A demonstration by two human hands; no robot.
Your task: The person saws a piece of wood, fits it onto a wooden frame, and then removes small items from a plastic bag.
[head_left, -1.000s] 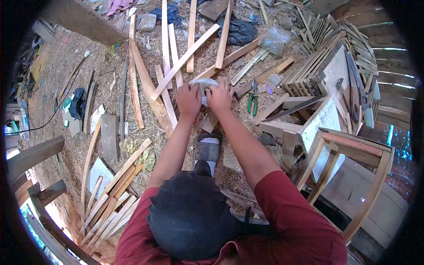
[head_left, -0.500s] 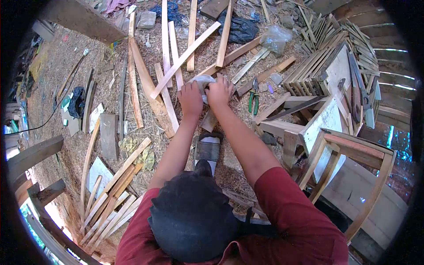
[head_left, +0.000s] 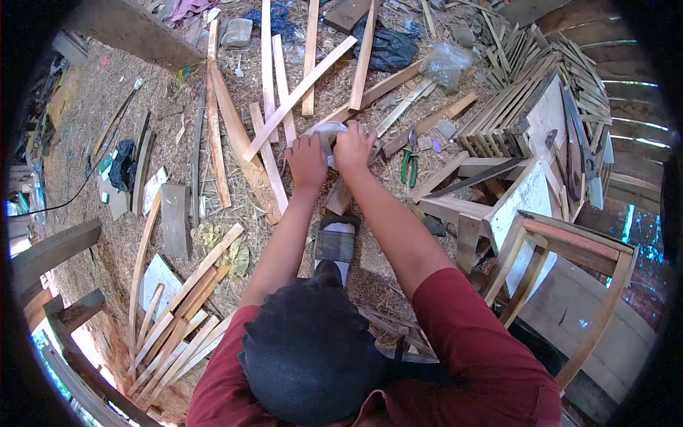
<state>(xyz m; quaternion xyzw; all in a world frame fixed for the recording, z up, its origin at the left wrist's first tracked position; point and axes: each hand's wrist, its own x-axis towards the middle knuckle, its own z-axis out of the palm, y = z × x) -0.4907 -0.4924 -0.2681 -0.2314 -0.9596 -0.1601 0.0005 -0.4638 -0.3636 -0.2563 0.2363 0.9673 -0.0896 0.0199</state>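
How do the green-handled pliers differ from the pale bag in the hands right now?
The green-handled pliers lie untouched on the straw; the pale bag is gripped by both the left hand and right hand. The pliers are rigid and dark-jawed; the bag is crumpled and whitish.

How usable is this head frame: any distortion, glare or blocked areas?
Head view: strong fisheye bending with a black vignette at the corners; daylight is even over the hands' pale bundle; blown-out glare at the lower left edge and right rim; the person's own head blocks the bottom centre.
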